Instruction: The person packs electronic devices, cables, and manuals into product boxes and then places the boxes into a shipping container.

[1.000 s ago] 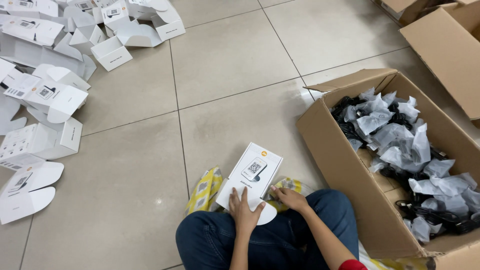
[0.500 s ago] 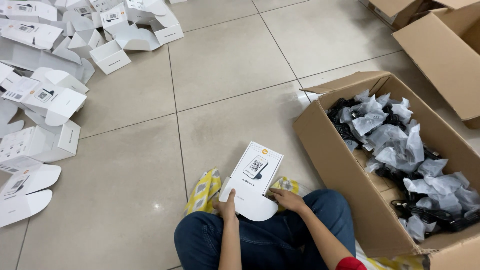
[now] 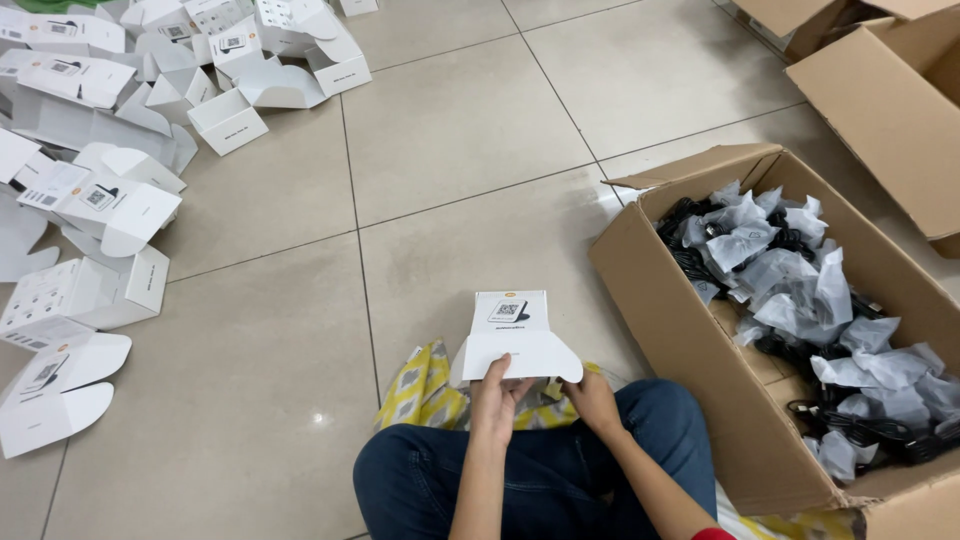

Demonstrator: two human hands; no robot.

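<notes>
We are gripping a small white carton (image 3: 515, 340) with both hands, our left hand (image 3: 495, 398) pinching its lower flap and our right hand (image 3: 592, 400) curling under its right edge, holding it just above our knees over the tiled floor (image 3: 450, 180). A cardboard box (image 3: 690, 340) of bagged black cables (image 3: 790, 270) is sitting just to our right, and a heap of white cartons (image 3: 110, 200) is lying well apart at the left.

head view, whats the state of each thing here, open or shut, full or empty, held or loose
small white box: held up in both hands, flap open
left hand: grip on the box's lower flap
right hand: grip under the box's right edge
big cardboard box: open, filled with bagged black cables
white boxes on the floor: loose pile, flaps open
</notes>
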